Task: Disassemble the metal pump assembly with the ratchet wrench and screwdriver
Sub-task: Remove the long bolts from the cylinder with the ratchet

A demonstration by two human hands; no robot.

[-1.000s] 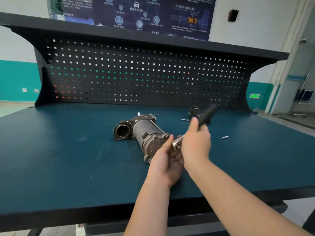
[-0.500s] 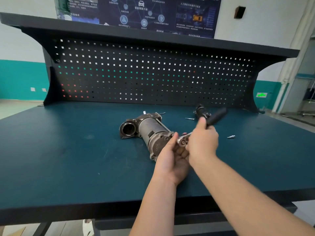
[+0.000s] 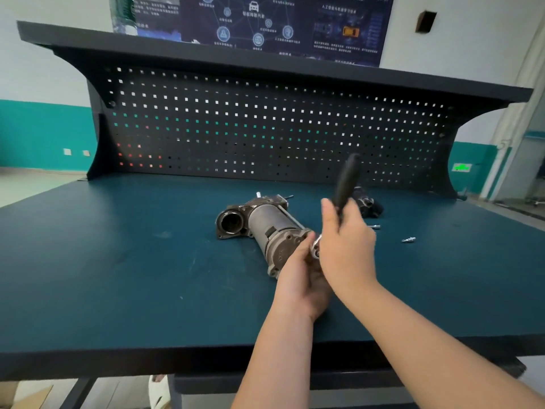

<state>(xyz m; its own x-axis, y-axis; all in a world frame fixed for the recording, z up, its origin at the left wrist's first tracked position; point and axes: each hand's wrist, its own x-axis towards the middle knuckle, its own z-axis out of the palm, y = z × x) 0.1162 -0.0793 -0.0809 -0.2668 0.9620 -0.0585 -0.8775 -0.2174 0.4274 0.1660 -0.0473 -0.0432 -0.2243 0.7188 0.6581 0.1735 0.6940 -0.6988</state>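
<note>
My right hand (image 3: 346, 249) grips the black-handled ratchet wrench (image 3: 345, 184); my left hand (image 3: 300, 276) cups the grey cylindrical metal pump assembly (image 3: 265, 228) at its 5 o'clock end on the tabletop (image 3: 118, 276).

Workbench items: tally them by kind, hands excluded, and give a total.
Pump assembly: 1
Ratchet wrench: 1
Dark detached part behind the wrench: 1
Loose silver fasteners: 2
Total: 5
</note>
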